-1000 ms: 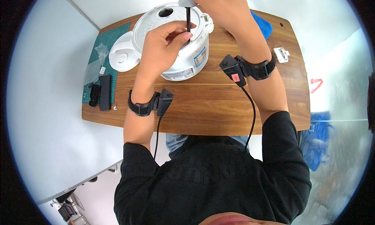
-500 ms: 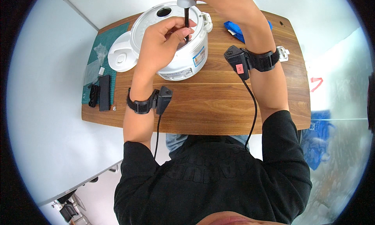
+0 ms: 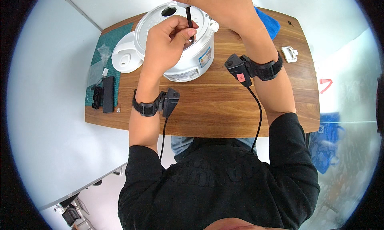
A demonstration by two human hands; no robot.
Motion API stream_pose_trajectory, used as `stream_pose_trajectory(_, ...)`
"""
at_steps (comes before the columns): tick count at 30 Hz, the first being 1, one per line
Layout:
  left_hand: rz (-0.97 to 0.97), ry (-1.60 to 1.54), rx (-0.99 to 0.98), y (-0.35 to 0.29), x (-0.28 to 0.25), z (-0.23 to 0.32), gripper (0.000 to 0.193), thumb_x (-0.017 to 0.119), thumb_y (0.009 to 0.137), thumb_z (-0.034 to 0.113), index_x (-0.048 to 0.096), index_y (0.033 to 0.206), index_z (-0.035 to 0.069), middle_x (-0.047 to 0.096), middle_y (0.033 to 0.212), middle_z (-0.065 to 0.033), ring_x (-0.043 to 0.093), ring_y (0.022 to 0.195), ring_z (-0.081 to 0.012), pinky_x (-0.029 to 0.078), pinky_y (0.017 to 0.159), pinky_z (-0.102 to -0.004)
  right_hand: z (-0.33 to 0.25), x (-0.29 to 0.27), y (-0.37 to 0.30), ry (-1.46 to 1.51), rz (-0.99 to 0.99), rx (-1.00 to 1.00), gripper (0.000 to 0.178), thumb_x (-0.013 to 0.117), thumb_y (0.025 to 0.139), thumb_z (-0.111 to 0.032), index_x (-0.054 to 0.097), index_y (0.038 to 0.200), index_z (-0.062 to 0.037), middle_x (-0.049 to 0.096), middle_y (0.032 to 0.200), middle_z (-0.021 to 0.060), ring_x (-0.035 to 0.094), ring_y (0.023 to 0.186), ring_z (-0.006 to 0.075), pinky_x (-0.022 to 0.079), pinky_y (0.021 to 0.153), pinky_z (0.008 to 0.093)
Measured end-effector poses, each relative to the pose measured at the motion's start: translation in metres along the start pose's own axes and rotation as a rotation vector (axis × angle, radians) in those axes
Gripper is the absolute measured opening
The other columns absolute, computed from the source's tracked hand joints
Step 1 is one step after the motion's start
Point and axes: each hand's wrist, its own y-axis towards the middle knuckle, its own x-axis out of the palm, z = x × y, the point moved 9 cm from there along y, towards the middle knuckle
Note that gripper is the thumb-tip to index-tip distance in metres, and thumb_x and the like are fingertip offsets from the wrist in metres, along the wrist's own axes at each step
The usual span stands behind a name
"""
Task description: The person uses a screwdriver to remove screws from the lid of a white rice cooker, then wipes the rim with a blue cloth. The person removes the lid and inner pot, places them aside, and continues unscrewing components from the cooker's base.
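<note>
A screwdriver (image 3: 189, 17) with a light grey handle and a black shaft stands nearly upright over the front rim of a white, round rice cooker (image 3: 168, 64). My right hand (image 3: 218, 4) closes over its handle at the top edge of the picture and covers most of it. Lower down, the fingers of my left hand (image 3: 168, 40) pinch around the shaft near its tip. That hand rests over the cooker's rim, and the tip's contact point is hidden. The cooker's top shows a dark oval opening (image 3: 169, 11). On its left, a white rounded part (image 3: 127, 58) sticks out.
On the left, a green cutting mat (image 3: 120, 40) bears clear plastic bags (image 3: 96, 70), a dark oblong case (image 3: 108, 94) and a black item (image 3: 97, 97). To the right lie a blue cloth (image 3: 269, 24) and a small white plastic part (image 3: 289, 54) on the wooden table (image 3: 216, 110).
My right hand and wrist have turned and shifted left around the handle, baring more of the blue cloth and the small white part. The left hand stays at the shaft.
</note>
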Motion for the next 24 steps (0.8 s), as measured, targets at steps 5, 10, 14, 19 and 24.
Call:
stream_pose_trajectory(5, -0.009, 0.006, 0.020, 0.002, 0.001, 0.002, 0.005, 0.073, 0.094, 0.006, 0.072, 0.097, 0.002, 0.073, 0.081, -0.0044, 0.067, 0.075, -0.0081, 0.053, 0.068, -0.0230, 0.034, 0.003, 0.013, 0.309, -0.109, -0.022, 0.047, 0.081, 0.086, -0.005, 0.061, 0.127, 0.0057, 0.071, 0.102, 0.0077, 0.064, 0.087, 0.0115, 0.055, 0.079, 0.0267)
stream_pose_trajectory(10, 0.006, 0.096, 0.021, 0.003, 0.000, -0.001, 0.009, 0.077, 0.091, 0.009, 0.070, 0.093, 0.003, 0.071, 0.078, -0.0029, 0.063, 0.071, -0.0079, 0.050, 0.065, -0.0243, 0.028, 0.004, 0.009, 0.304, -0.078, 0.026, 0.045, 0.080, 0.086, -0.003, 0.061, 0.127, 0.0053, 0.070, 0.102, 0.0072, 0.065, 0.088, 0.0138, 0.055, 0.078, 0.0273)
stream_pose_trajectory(14, 0.036, 0.121, 0.044, 0.001, -0.001, 0.004, 0.012, 0.078, 0.091, 0.010, 0.069, 0.093, 0.004, 0.070, 0.077, -0.0030, 0.062, 0.069, -0.0091, 0.049, 0.065, -0.0247, 0.009, 0.003, 0.003, -0.124, -0.012, -0.029, 0.043, 0.081, 0.084, -0.002, 0.063, 0.123, 0.0055, 0.069, 0.093, 0.0052, 0.064, 0.083, 0.0134, 0.053, 0.073, 0.0264)
stream_pose_trajectory(19, -0.031, 0.044, 0.004, 0.002, 0.001, -0.002, 0.010, 0.076, 0.092, 0.009, 0.072, 0.100, 0.004, 0.070, 0.080, -0.0039, 0.062, 0.074, -0.0096, 0.049, 0.068, -0.0256, 0.014, 0.004, 0.009, 0.069, -0.119, 0.058, 0.043, 0.078, 0.086, 0.003, 0.062, 0.125, 0.0066, 0.071, 0.096, 0.0062, 0.066, 0.087, 0.0120, 0.055, 0.075, 0.0264)
stream_pose_trajectory(24, -0.117, 0.066, 0.035, 0.000, 0.009, 0.003, 0.014, 0.072, 0.095, 0.009, 0.076, 0.108, 0.004, 0.073, 0.086, -0.0054, 0.062, 0.075, -0.0094, 0.049, 0.069, -0.0265, 0.033, 0.010, 0.011, 0.504, -0.171, -0.004, 0.043, 0.066, 0.092, 0.010, 0.057, 0.134, 0.0049, 0.073, 0.106, 0.0088, 0.070, 0.096, 0.0157, 0.058, 0.086, 0.0304)
